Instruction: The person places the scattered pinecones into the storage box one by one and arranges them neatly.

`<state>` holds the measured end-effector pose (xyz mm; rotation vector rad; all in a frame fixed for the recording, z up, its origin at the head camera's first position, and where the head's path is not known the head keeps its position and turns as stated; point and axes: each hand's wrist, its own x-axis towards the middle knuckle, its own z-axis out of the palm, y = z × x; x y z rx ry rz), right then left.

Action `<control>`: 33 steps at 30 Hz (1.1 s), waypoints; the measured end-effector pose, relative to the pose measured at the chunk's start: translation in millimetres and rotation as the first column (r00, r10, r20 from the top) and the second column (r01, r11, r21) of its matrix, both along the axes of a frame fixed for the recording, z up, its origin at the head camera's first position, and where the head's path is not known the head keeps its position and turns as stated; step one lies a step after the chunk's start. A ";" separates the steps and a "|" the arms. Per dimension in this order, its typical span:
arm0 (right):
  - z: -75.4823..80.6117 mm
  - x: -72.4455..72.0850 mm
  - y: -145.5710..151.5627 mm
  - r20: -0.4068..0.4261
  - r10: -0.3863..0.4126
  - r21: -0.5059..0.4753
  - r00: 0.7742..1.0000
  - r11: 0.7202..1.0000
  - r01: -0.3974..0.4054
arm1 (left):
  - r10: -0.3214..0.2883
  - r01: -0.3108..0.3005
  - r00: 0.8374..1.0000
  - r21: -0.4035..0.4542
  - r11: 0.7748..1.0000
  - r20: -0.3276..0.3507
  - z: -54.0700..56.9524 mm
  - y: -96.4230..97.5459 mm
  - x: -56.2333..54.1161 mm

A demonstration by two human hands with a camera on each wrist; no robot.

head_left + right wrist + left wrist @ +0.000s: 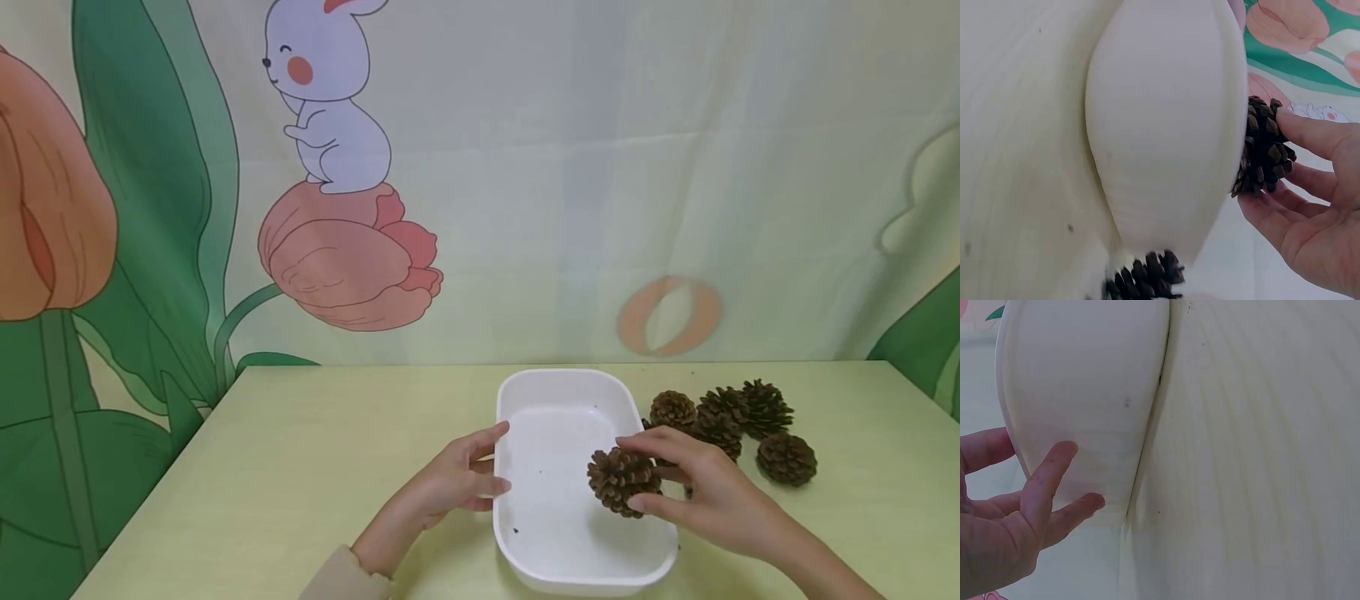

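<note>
A deep white rectangular tub [551, 467] with rounded corners stands on the table, small dark crumbs inside. My left hand [461, 475] holds its left side; in the left wrist view, fingers [1054, 469] lie against the outer wall while another reaches over the rim. My right hand [701, 487] grips a brown pine cone [618, 482] between thumb and fingers, over the tub's right side. The right wrist view shows the gripped cone [1263, 150] just above the rim, its scales spread open.
Several more pine cones lie right of the tub, one [786, 458] a little apart from the cluster [723, 408]. Part of this group is hidden behind my right hand. A printed cloth [525, 208] with a rabbit and tulips hangs behind the pale table [337, 450].
</note>
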<state>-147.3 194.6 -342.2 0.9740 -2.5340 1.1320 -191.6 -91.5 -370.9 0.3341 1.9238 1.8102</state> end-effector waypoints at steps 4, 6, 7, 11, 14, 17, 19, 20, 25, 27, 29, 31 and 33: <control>-0.9 -2.1 -11.0 0.024 0.050 -0.011 0.998 0.999 -0.049 | -0.003 0.003 1.000 0.003 1.000 -0.002 0.3 0.4 0.1; -1.8 -3.4 -16.6 0.050 0.081 -0.022 0.996 0.997 -0.080 | -0.001 0.001 1.000 0.000 1.000 -0.001 0.2 0.3 0.0; -2.2 -4.1 -19.3 0.059 0.096 -0.022 0.994 0.995 -0.095 | 0.000 0.000 1.000 -0.002 1.000 -0.001 0.1 0.3 0.0; -4.4 -5.2 -28.4 0.082 0.145 -0.028 0.986 0.989 -0.144 | 0.001 -0.001 1.000 -0.007 1.000 -0.001 0.5 0.5 -0.2; -6.0 -5.7 -33.9 0.114 0.164 -0.019 0.980 0.987 -0.162 | -0.002 0.002 1.000 -0.009 1.000 -0.004 0.8 0.9 -0.2; -9.1 -6.7 -39.3 0.142 0.185 -0.021 0.972 0.983 -0.184 | -0.001 0.001 1.000 -0.012 1.000 -0.005 0.6 1.2 -0.2; -11.4 -7.4 -42.7 0.157 0.193 -0.024 0.969 0.981 -0.192 | -0.001 0.001 1.000 -0.009 1.000 -0.003 0.7 1.2 -0.3; -12.6 -7.8 -44.2 0.161 0.201 -0.027 0.966 0.980 -0.199 | -0.001 0.001 1.000 -0.005 1.000 -0.002 0.9 1.2 -0.1; -16.8 -8.9 -51.4 0.189 0.225 -0.010 0.956 0.974 -0.228 | -0.006 0.006 1.000 0.009 1.000 -0.002 1.8 1.0 0.8; -17.9 -9.3 -54.0 0.202 0.237 0.000 0.950 0.970 -0.242 | -0.006 0.006 1.000 0.007 1.000 -0.003 1.4 0.9 0.9; -18.9 -9.5 -56.4 0.224 0.247 0.010 0.943 0.967 -0.256 | -0.007 0.007 1.000 0.006 1.000 -0.003 1.1 0.6 0.6; -20.2 -9.7 -58.5 0.249 0.255 0.021 0.934 0.963 -0.269 | -0.009 0.009 1.000 0.004 1.000 -0.004 0.8 0.4 0.4; -21.4 -9.6 -60.3 0.279 0.262 0.038 0.924 0.958 -0.283 | -0.009 0.009 1.000 0.004 1.000 -0.002 0.1 0.2 -0.2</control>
